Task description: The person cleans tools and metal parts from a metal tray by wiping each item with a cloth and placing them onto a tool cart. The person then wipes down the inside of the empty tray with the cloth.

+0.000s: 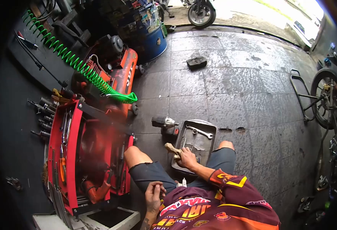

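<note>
My right hand (pixel 186 158) is closed around a tan, crumpled cloth (pixel 172 148) over the near left part of a grey metal tray (pixel 213 135). In the tray lie a combination wrench (pixel 200 131) and another long thin tool. My left hand (pixel 154 191) rests near my lap beside my shirt, its fingers curled; whether they hold something small is too hard to make out. Just left of the tray, on the floor, stands a black and grey impact wrench (pixel 164 122).
A red tool cart (pixel 75 153) with sockets and screwdrivers stands at the left. Behind it are an orange compressor (pixel 126 76), a green coiled hose (pixel 76 61) and a blue drum (pixel 153 44). A dark block (pixel 196 63) lies ahead; a wheel (pixel 327 97) is at the right.
</note>
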`<state>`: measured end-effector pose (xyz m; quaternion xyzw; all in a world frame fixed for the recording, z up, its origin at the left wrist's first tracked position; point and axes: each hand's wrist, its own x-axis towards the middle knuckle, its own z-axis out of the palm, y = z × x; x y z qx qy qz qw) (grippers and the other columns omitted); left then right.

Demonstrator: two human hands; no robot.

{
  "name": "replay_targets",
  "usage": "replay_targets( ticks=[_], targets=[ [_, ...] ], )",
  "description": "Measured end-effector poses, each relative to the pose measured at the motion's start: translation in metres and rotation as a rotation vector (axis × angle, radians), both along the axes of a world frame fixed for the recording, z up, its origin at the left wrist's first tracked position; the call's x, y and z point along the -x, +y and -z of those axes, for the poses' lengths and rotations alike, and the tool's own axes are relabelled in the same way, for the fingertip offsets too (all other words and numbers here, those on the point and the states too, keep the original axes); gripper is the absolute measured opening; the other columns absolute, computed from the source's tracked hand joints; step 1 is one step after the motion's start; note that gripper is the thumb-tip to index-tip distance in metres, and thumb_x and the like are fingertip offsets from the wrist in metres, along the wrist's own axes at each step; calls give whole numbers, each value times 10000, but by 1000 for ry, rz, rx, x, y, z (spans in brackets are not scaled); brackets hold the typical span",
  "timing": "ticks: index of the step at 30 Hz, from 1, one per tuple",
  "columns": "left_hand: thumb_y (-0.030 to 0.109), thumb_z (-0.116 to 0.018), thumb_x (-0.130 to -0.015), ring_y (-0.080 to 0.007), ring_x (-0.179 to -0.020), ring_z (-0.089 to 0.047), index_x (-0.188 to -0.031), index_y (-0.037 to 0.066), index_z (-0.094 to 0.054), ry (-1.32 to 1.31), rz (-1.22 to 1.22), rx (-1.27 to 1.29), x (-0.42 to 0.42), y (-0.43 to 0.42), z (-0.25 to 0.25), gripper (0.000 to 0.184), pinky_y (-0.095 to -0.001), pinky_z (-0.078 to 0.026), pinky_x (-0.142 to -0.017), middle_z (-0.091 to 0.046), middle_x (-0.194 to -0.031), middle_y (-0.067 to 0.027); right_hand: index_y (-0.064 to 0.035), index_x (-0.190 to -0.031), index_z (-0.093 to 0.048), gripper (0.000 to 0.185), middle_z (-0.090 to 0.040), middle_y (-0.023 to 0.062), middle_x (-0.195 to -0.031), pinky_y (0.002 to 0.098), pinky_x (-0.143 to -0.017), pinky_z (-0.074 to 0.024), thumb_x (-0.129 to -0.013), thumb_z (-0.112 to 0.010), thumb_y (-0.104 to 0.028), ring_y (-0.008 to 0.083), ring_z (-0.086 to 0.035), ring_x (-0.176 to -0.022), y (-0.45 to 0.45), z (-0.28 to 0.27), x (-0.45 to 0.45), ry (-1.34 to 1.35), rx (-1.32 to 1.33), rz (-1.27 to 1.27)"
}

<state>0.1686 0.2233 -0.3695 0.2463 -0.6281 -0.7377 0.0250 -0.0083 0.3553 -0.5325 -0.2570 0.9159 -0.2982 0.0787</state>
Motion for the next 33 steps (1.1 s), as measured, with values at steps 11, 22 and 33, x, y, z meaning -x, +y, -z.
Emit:
replay_targets(
  ticks=[11, 22, 33],
  targets=[
    [116, -478, -914, -246, -706, -572, -1056, 30, -510, 418, 852, 462, 144, 59, 23, 169, -334, -451, -652, -598, -822, -123, -32, -975, -583, 227, -603, 6, -885, 270, -715, -457, -863, -636, -221, 93, -539, -795, 82, -166, -23, -358, 1237, 571],
    [220, -461, -912, -416, -649, -568, -941, -11, -517, 292, 638, 494, 128, 79, -17, 240, -443, -391, -538, -563, -680, -230, -34, -990, -624, 322, -646, 139, -807, 332, -670, -490, -763, -702, -250, 290, -635, -733, 69, -207, 3, 210, 742, 416],
    [269, -454, -956, -46, -504, -364, -815, 55, -495, 75, 456, 158, 94, 55, -18, 259, -229, -276, -440, -420, -592, 36, 13, -1004, -607, 248, -639, 157, -919, 401, -760, -433, -854, -568, -181, 318, -605, -826, 32, -107, 19, 259, 1066, 128]
  ],
)
